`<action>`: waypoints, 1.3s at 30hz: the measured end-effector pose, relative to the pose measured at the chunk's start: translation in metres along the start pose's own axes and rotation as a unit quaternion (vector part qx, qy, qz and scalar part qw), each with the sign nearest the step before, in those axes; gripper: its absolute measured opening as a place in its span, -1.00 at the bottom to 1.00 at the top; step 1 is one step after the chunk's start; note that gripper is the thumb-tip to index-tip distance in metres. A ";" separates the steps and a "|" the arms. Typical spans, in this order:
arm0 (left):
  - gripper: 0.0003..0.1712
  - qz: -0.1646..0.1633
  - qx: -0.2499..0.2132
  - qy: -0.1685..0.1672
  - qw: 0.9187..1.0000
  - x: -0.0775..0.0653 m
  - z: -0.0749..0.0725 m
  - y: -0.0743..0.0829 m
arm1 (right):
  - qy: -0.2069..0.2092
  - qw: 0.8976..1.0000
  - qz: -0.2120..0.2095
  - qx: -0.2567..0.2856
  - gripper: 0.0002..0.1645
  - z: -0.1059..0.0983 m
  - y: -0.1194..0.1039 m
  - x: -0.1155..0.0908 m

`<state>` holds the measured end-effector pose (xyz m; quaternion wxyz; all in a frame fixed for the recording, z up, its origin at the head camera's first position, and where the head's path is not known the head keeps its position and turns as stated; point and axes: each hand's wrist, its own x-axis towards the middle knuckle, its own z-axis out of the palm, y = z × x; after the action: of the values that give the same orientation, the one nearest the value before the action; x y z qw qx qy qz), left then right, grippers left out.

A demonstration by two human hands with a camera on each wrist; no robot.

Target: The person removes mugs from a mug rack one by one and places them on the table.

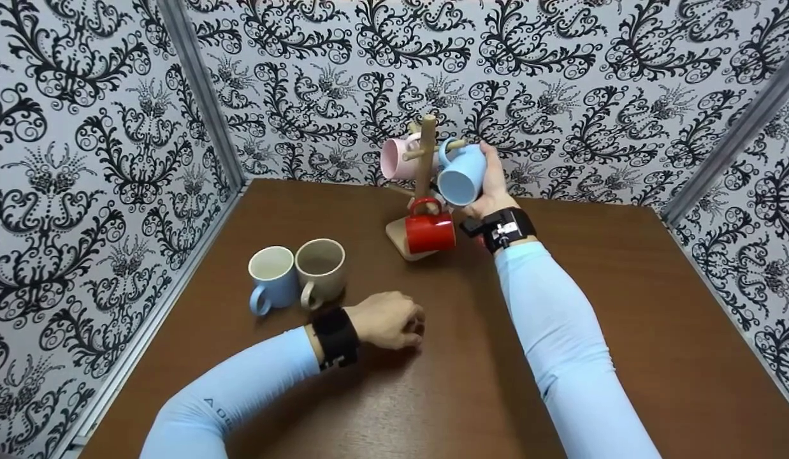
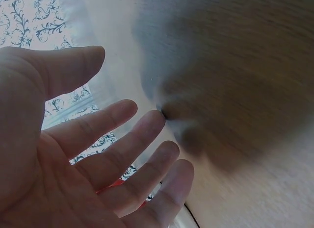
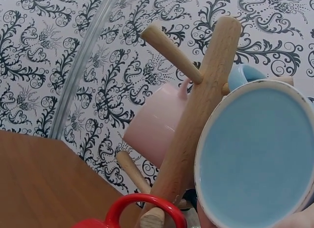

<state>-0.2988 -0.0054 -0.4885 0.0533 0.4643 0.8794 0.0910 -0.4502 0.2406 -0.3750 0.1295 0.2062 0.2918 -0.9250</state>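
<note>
High on the wooden mug tree (image 1: pixel 426 156), my right hand (image 1: pixel 494 182) grips a light blue mug (image 1: pixel 461 175) from its right side. The handle of that mug is looped over a peg, whose end shows past the handle in the right wrist view. A pink mug (image 3: pixel 158 122) hangs on the far left side of the post, and a red mug (image 1: pixel 431 232) hangs low at the front, by its handle. My left hand (image 1: pixel 388 320) is low over the table with its fingers loosely bent and nothing in them; the left wrist view shows the bare palm.
On the left of the brown table (image 1: pixel 592 287), a blue mug (image 1: pixel 273 280) with a pale inside and a beige mug (image 1: pixel 320 271) stand upright side by side. Patterned walls (image 1: pixel 318 95) enclose the back and sides. The tree's square base (image 1: pixel 398 239) sits near the back.
</note>
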 end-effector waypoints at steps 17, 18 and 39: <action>-0.69 0.011 0.008 0.005 1.000 0.003 0.001 0.000 | 0.007 1.000 -0.002 0.008 0.15 0.002 -0.006 -0.003; -0.69 0.012 0.008 0.006 1.000 0.003 0.001 0.000 | 0.004 1.000 -0.003 0.007 0.15 0.002 -0.006 -0.003; -0.71 0.017 0.010 0.016 1.000 0.002 0.000 0.003 | 0.035 0.999 -0.012 -0.024 0.23 0.001 -0.011 -0.015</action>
<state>-0.2976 -0.0022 -0.4878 0.0334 0.4778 0.8732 0.0902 -0.4409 0.2505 -0.3617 0.1127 0.2318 0.3206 -0.9115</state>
